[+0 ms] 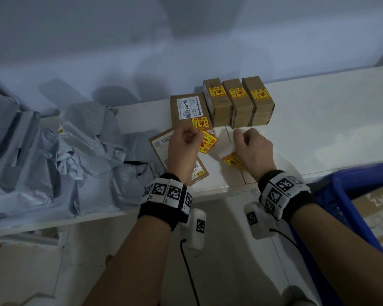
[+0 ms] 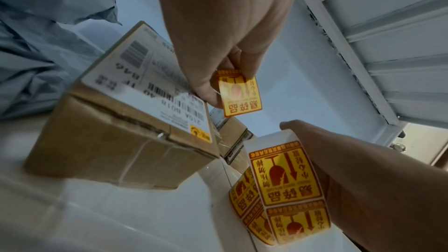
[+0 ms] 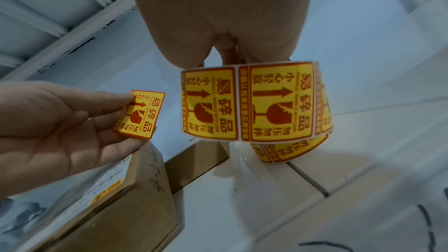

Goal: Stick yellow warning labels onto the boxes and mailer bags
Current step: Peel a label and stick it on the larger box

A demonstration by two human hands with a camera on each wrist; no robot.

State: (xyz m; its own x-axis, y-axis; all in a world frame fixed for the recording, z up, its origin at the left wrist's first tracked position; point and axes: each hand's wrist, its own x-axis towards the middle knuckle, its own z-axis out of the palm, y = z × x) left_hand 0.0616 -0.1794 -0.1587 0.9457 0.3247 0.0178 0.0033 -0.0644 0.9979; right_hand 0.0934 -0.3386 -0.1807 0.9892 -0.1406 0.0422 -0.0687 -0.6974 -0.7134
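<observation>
My left hand (image 1: 196, 135) pinches one loose yellow warning label (image 1: 207, 142) by its edge, held in the air just above a brown box (image 1: 160, 143) with a white shipping label. The wrist views show the same label (image 2: 240, 93) (image 3: 139, 116) between thumb and fingers, free of the box (image 2: 121, 141). My right hand (image 1: 241, 140) grips the roll of yellow labels (image 1: 232, 161) (image 3: 254, 102) over the white shelf, with a strip of labels hanging off the roll (image 2: 283, 189). A pile of grey mailer bags (image 1: 75, 151) lies to the left.
Behind the hands lies a flat box (image 1: 187, 109) bearing a yellow label, and three upright boxes (image 1: 239, 102) each carry one. A blue crate (image 1: 345, 191) with cartons stands at the right, below the white shelf edge (image 1: 219, 188). A wall closes the back.
</observation>
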